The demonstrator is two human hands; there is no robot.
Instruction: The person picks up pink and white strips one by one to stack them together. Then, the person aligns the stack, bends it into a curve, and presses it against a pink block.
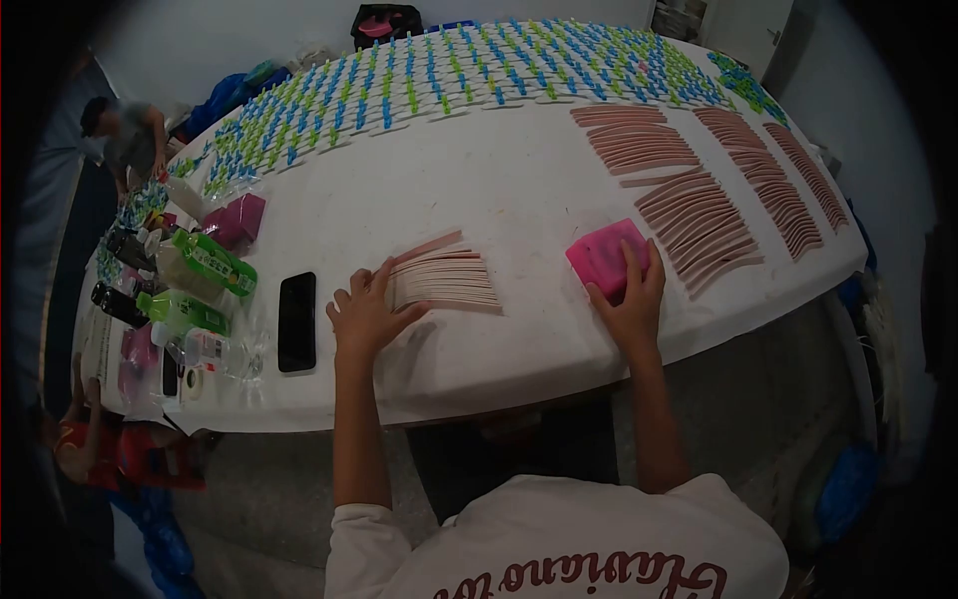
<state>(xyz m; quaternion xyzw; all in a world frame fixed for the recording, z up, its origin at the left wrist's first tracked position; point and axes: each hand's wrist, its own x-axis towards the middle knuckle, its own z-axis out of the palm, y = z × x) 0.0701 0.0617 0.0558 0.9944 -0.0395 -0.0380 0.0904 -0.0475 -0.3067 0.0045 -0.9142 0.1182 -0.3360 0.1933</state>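
Observation:
My left hand (367, 311) has its fingers spread at the left end of a fanned bundle of thin, pale pinkish strips (449, 278). Its thumb and index finger lie along either side of that end. On the right, my right hand (631, 299) is closed around a pink sponge-like block (599, 255) with dark smudges, resting on the white table cover. The underside of the block is hidden. A black phone (297, 321) lies flat to the left of my left hand.
Rows of pinkish strips (699, 235) lie at the right. Blue and green clips (449, 75) on pale strips fill the far side. Bottles (200, 290) and a wrapped pink block (238, 220) crowd the left. A person (130, 140) is at the far left.

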